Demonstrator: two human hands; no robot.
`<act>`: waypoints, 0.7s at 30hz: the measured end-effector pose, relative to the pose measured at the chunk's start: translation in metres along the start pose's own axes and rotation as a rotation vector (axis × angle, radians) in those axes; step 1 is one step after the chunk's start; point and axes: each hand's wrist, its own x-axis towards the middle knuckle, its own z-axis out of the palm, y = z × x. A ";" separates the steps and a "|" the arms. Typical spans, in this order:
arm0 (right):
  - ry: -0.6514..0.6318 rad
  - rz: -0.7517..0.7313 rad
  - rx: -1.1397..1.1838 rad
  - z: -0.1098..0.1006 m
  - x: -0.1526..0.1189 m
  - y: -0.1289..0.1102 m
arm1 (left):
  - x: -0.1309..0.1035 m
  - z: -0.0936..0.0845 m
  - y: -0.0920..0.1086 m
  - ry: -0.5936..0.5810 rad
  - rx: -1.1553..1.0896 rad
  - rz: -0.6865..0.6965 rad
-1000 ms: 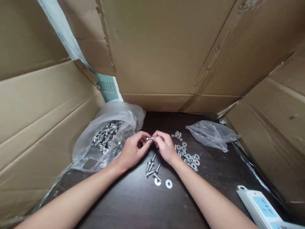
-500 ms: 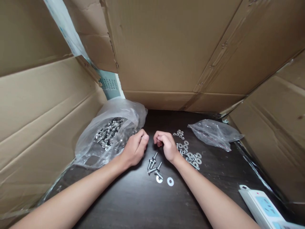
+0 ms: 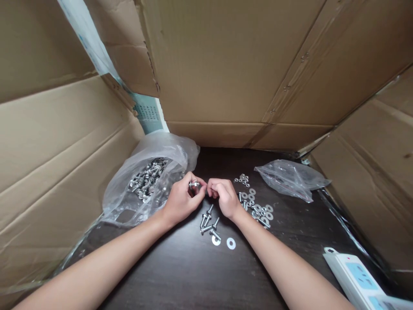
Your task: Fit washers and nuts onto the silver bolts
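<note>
Your left hand [image 3: 181, 199] had its fingers curled around a shiny silver bolt [image 3: 194, 184], held crosswise above the thumb, a wider collar on its shank. Your right hand [image 3: 225, 199] sat just beside, fingers bent inward, any hold hidden. Similar bolts [image 3: 206, 230] lay on the dark surface [image 3: 180, 267] nearer you.

Shiny silver metal bolt [image 3: 194, 184], roughly level, held in left hand [image 3: 181, 199].
</note>
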 end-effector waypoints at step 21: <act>0.165 0.083 0.046 0.009 0.005 0.005 | 0.000 -0.003 0.003 -0.026 -0.201 -0.138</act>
